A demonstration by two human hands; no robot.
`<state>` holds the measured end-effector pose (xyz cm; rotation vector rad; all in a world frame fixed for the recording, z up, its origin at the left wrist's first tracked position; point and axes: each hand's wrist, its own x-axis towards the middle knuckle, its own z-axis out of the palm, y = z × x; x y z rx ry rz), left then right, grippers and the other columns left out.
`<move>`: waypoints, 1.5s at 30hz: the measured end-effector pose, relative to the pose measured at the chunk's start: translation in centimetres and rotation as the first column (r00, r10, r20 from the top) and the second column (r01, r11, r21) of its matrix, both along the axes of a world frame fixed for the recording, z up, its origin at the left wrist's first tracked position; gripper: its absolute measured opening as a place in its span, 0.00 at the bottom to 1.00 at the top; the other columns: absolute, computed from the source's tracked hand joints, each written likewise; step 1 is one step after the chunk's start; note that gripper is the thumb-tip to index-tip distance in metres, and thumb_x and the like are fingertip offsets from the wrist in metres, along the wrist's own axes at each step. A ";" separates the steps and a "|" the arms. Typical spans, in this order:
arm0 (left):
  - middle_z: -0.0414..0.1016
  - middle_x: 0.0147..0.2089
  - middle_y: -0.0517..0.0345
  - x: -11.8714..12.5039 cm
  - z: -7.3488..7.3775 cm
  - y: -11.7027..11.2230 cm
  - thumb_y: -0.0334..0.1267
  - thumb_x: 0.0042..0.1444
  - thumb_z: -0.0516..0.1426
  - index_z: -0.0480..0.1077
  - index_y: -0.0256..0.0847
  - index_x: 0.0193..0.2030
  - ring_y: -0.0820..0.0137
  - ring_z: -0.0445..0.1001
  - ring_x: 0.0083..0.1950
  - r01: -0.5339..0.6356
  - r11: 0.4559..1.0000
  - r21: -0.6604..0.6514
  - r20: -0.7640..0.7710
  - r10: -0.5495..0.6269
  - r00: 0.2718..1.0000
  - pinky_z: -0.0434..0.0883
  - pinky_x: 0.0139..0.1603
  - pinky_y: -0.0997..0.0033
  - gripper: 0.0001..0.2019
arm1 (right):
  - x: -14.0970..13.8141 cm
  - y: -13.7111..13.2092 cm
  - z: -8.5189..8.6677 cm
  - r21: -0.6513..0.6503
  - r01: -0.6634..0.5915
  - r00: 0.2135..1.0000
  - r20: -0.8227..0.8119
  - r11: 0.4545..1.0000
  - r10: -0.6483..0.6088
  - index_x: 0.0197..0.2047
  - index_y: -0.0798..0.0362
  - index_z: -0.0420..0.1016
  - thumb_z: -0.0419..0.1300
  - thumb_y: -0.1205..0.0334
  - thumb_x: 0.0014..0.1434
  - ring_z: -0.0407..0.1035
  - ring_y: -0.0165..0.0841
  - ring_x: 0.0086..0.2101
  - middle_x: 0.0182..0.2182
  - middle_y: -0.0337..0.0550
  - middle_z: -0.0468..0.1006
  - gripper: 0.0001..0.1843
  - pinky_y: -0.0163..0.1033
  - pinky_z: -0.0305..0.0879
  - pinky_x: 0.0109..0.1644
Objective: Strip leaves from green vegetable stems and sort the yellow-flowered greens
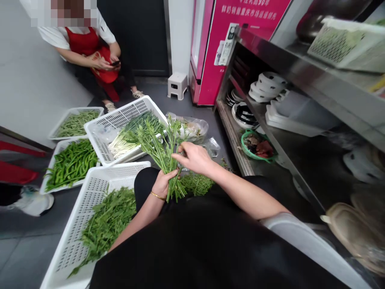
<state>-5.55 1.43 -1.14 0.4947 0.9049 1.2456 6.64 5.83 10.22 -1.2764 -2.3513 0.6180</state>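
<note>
My left hand (162,184) is wrapped round the lower stems of a bunch of leafy greens (159,150), held upright over my lap. A gold bracelet (158,196) circles that wrist. My right hand (194,156) is at the bunch's right side, thumb and fingers drawn together in a pinch beside the stems. Whatever is between those fingertips is too small to make out. Below the hands lies a pile of thin green stems (198,184). To the left, a white basket (99,174) holds loose leafy greens (110,218).
Further white baskets hold scallions (147,124), green peppers (72,162) and green beans (78,122). A plastic bag (195,127) lies behind the bunch. A steel shelf (279,60) with dishes stands at right. A seated person in a red apron (82,42) holds a phone near a stool (177,85).
</note>
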 end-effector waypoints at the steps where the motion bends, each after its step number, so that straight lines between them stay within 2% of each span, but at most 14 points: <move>1: 0.73 0.27 0.57 0.2 0.1 0.1 0.32 0.39 0.66 0.71 0.32 0.34 0.72 0.71 0.24 0.001 1.000 0.001 0.011 -0.001 1.000 0.69 0.27 0.72 0.14 | 1.5 0.5 -1.4 -0.096 0.054 0.998 -0.018 0.994 -0.056 0.33 0.56 0.68 0.53 0.45 0.56 0.67 0.30 0.28 0.28 0.43 0.74 0.20 0.33 0.60 0.31; 4: 0.73 0.24 0.57 1.2 0.5 0.8 0.31 0.35 0.67 0.72 0.32 0.31 0.71 0.71 0.24 0.037 0.999 0.017 0.029 -0.037 0.999 0.69 0.27 0.71 0.13 | 4.8 0.7 -5.3 -0.416 -0.042 0.968 -0.241 0.908 -0.065 0.31 0.55 0.65 0.53 0.49 0.57 0.64 0.25 0.20 0.21 0.36 0.71 0.16 0.30 0.59 0.25; 8: 0.72 0.24 0.56 2.3 1.2 2.0 0.32 0.38 0.66 0.73 0.31 0.35 0.71 0.70 0.25 0.188 0.982 -0.003 0.016 -0.188 0.982 0.69 0.27 0.71 0.15 | 9.0 -0.5 -7.8 -0.476 -0.095 0.910 -0.398 0.874 -0.118 0.34 0.54 0.63 0.52 0.54 0.58 0.63 0.25 0.17 0.18 0.31 0.66 0.11 0.29 0.59 0.22; 10: 0.70 0.22 0.58 2.4 1.6 2.5 0.32 0.40 0.66 0.73 0.31 0.35 0.72 0.69 0.24 0.236 0.971 -0.026 0.028 -0.235 0.971 0.68 0.25 0.73 0.14 | 11.8 -1.0 -7.6 -0.394 -0.081 0.962 -0.271 0.916 -0.032 0.31 0.55 0.64 0.52 0.58 0.59 0.64 0.25 0.19 0.18 0.33 0.66 0.09 0.30 0.59 0.24; 13: 0.66 0.20 0.59 2.9 2.0 2.9 0.32 0.41 0.65 0.72 0.30 0.32 0.76 0.66 0.22 0.283 0.959 -0.025 0.024 -0.282 0.959 0.65 0.23 0.76 0.11 | 15.0 -1.0 -6.1 -0.018 -0.050 0.998 0.044 0.999 0.051 0.30 0.57 0.69 0.51 0.62 0.59 0.66 0.28 0.26 0.26 0.42 0.70 0.10 0.33 0.60 0.31; 17: 0.66 0.22 0.59 4.4 3.0 2.8 0.30 0.40 0.65 0.71 0.30 0.29 0.80 0.62 0.20 0.368 0.930 -0.021 -0.037 -0.369 0.929 0.60 0.20 0.79 0.09 | 14.7 1.1 -2.7 0.478 -0.187 0.977 0.178 0.858 0.114 0.43 0.54 0.71 0.48 0.65 0.62 0.62 0.36 0.44 0.41 0.50 0.72 0.12 0.41 0.58 0.45; 20: 0.64 0.21 0.60 5.0 3.6 2.3 0.32 0.41 0.65 0.71 0.29 0.28 0.81 0.59 0.19 0.447 0.894 -0.035 -0.041 -0.448 0.893 0.58 0.18 0.79 0.10 | 13.6 3.7 -1.0 0.502 -0.373 0.917 0.328 0.780 0.227 0.36 0.55 0.73 0.49 0.65 0.62 0.59 0.38 0.46 0.36 0.49 0.72 0.12 0.45 0.52 0.50; 24: 0.69 0.25 0.54 4.3 3.4 1.5 0.34 0.43 0.64 0.72 0.28 0.30 0.79 0.62 0.21 0.414 0.910 -0.024 -0.038 -0.414 0.909 0.60 0.20 0.79 0.10 | 14.2 4.8 -0.8 0.399 -0.449 0.864 0.422 0.799 0.275 0.31 0.57 0.70 0.47 0.63 0.62 0.59 0.34 0.36 0.30 0.46 0.70 0.14 0.42 0.52 0.46; 30: 0.68 0.25 0.56 2.9 3.2 1.1 0.30 0.41 0.65 0.71 0.30 0.31 0.77 0.65 0.23 0.348 0.937 -0.026 -0.093 -0.349 0.933 0.62 0.23 0.77 0.10 | 15.6 2.9 -2.3 0.276 -0.289 0.955 0.154 0.917 0.254 0.30 0.57 0.67 0.47 0.63 0.61 0.60 0.32 0.33 0.30 0.46 0.69 0.12 0.39 0.55 0.41; 34: 0.66 0.25 0.59 2.6 3.9 1.3 0.29 0.41 0.64 0.69 0.31 0.31 0.78 0.63 0.22 0.370 0.929 0.032 -0.124 -0.363 0.923 0.61 0.22 0.77 0.10 | 16.0 2.9 -3.6 0.002 0.065 0.923 -0.380 0.998 -0.060 0.31 0.57 0.64 0.44 0.60 0.62 0.63 0.29 0.29 0.28 0.43 0.69 0.14 0.35 0.59 0.36; 37: 0.65 0.24 0.59 2.6 4.0 1.6 0.30 0.42 0.64 0.69 0.30 0.31 0.78 0.63 0.22 0.387 0.922 0.017 -0.152 -0.381 0.912 0.61 0.23 0.77 0.09 | 15.6 2.1 -3.2 0.005 0.201 0.879 -0.443 0.980 -0.178 0.37 0.57 0.65 0.41 0.56 0.64 0.64 0.29 0.29 0.30 0.44 0.70 0.16 0.34 0.59 0.33; 40: 0.66 0.24 0.59 3.1 3.9 1.8 0.30 0.41 0.65 0.69 0.31 0.30 0.77 0.64 0.23 0.401 0.916 -0.001 -0.129 -0.398 0.908 0.61 0.23 0.77 0.10 | 13.5 0.4 -2.2 0.203 -0.103 0.992 -0.050 0.974 0.115 0.38 0.58 0.68 0.47 0.56 0.62 0.65 0.31 0.33 0.36 0.49 0.71 0.14 0.34 0.58 0.32; 43: 0.65 0.23 0.60 3.9 4.2 1.6 0.31 0.40 0.65 0.69 0.32 0.31 0.77 0.63 0.22 0.434 0.901 0.006 -0.108 -0.431 0.896 0.61 0.22 0.76 0.11 | 11.1 -0.6 -1.9 0.136 -0.470 0.851 0.333 0.872 0.407 0.36 0.58 0.70 0.47 0.64 0.61 0.64 0.29 0.28 0.33 0.48 0.71 0.12 0.33 0.54 0.28; 45: 0.65 0.22 0.60 4.2 4.5 1.2 0.31 0.40 0.65 0.69 0.32 0.30 0.76 0.63 0.22 0.476 0.879 0.031 -0.114 -0.470 0.875 0.60 0.22 0.76 0.11 | 10.4 -0.6 -2.1 0.081 -0.556 0.804 0.304 0.827 0.511 0.34 0.57 0.72 0.47 0.64 0.62 0.64 0.28 0.27 0.30 0.45 0.71 0.13 0.32 0.54 0.28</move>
